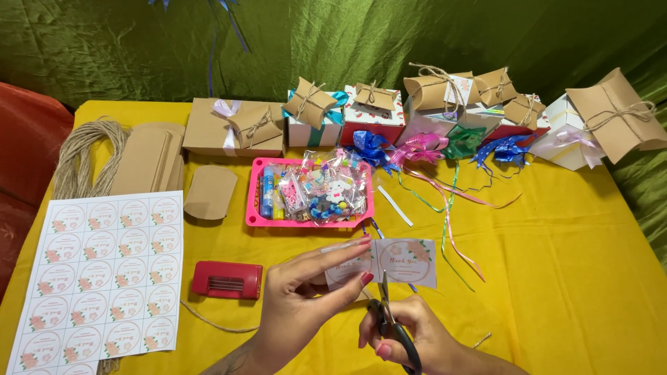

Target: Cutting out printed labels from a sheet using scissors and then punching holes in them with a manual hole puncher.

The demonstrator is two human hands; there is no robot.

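White paper, a small strip of stickers [399, 262] with two round flowered labels, is held just above the yellow counter [570, 278] near its front edge. The left hand [306, 302] pinches the strip's left end between thumb and fingers, covering part of one label. The right hand [410, 333] is closed around the handles of black scissors [389, 323], whose blades point up at the strip's lower edge; the handles and the wrist are cut off by the bottom of the picture, and whether the blades touch the paper is hard to tell.

Left of the hands lie one red punch [227, 279] and one large sheet of stickers [104, 274], four across, its lower rows out of view. A loose strand of twine [215, 323] runs beneath the punch. Behind the strip stands one pink tray [258, 219] of wrapped trinkets, too crowded to count. Further left are a bundle of twine [87, 156], a stack of flat brown boxes [146, 160] and one folded pillow box [208, 192]. Gift boxes [431, 104] and ribbon bows [417, 149] line the back, overlapping one another.
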